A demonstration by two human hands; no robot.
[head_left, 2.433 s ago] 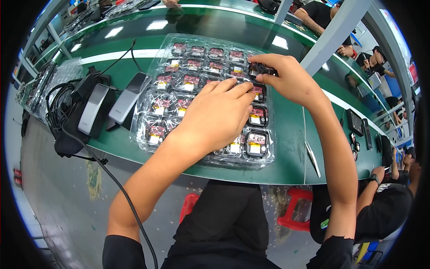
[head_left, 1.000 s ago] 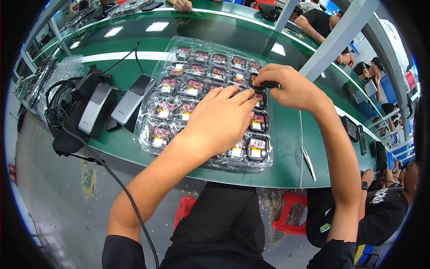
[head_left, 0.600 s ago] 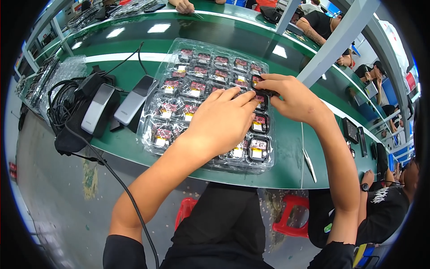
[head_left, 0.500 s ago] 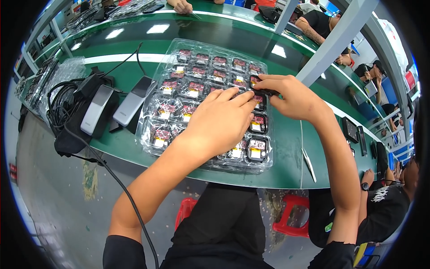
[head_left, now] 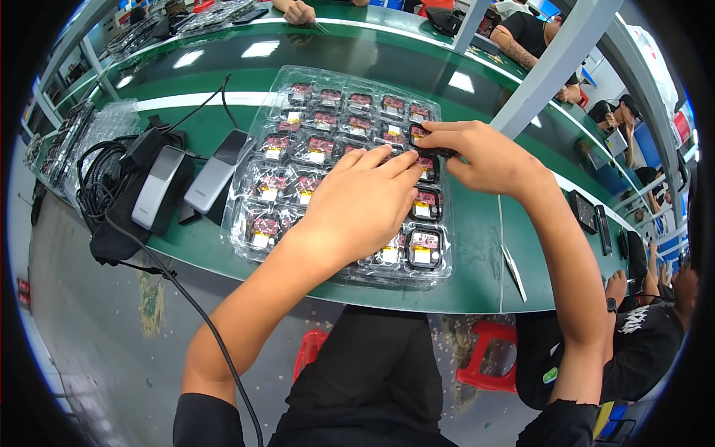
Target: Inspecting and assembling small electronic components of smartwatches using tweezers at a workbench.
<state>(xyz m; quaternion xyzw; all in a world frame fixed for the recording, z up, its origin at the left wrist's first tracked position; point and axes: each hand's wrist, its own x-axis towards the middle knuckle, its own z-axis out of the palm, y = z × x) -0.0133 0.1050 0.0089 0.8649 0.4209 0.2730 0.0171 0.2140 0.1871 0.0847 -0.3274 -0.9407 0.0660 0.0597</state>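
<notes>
Green bench (head_left: 477, 253) carries clear tray (head_left: 261, 167), grey devices (head_left: 156, 186).

Brightness: strong and even across the bench.
Source: overhead strip lights, mirrored as white bars on the glossy green worktop (head_left: 357, 52).
Glare: sparkles on the clear plastic tray (head_left: 257, 249).
Shadows: soft, short, under the hands.
Distortion: heavy fisheye, bench edges bow, black corners.
Focus: sharp centre; far people smear at the rim.
</notes>
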